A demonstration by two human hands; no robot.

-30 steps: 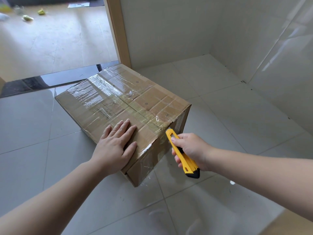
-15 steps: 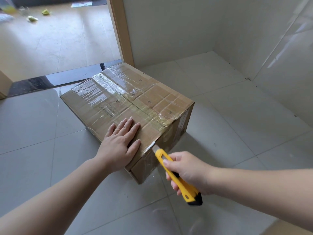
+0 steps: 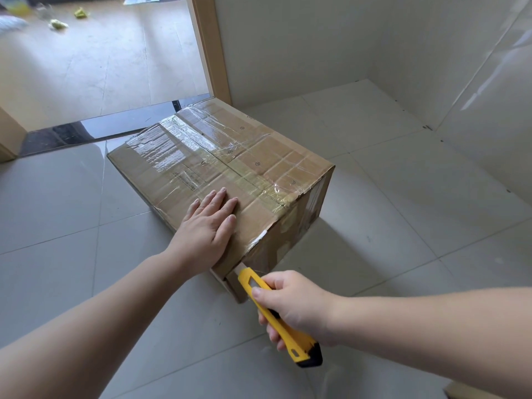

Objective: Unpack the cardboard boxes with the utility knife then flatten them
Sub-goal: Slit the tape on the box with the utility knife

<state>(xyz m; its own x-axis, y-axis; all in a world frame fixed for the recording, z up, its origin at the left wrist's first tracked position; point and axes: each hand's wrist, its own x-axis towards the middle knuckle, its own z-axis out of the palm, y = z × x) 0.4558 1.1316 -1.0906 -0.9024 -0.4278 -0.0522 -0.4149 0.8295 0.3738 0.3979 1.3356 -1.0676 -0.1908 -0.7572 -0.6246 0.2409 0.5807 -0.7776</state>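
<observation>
A brown cardboard box, closed and wrapped in clear tape, sits on the grey tile floor. My left hand lies flat on the near end of its top, fingers together. My right hand grips a yellow utility knife with a black end cap. The knife's blade tip touches the box's near side at its lower near corner, just under the top flap's edge. The blade itself is mostly hidden against the cardboard.
A wooden door frame stands right behind the box, with a dark threshold strip to its left. Pale walls close in the back and right. Small yellow-green scraps lie in the far room.
My right hand has drawn the knife along the box's near side edge, from the right corner down toward me to the near corner. My left hand has stayed pressed on the top.
</observation>
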